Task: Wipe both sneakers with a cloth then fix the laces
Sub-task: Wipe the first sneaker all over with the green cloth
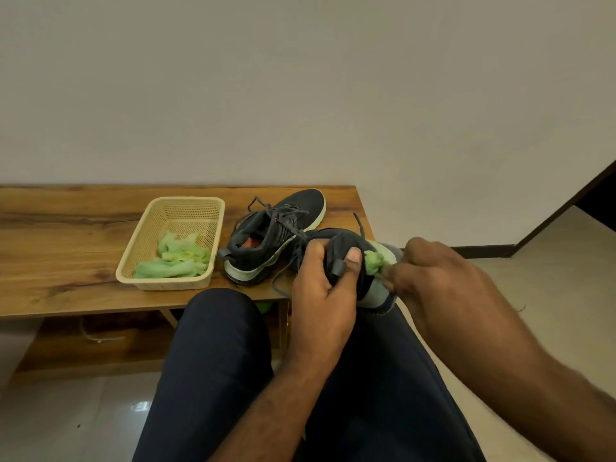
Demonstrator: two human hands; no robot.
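Dark sneaker (340, 248), pale sole, loose laces: gripped at heel by left hand (325, 288), near right, above lap. Green cloth (373, 261): pinched by right hand (436, 275) against heel. Second sneaker (273, 238): on wooden bench (66, 248), right of basket (186, 208).

Tan plastic basket (213, 208) on a wooden bench (66, 235) against a plain wall (300, 78).
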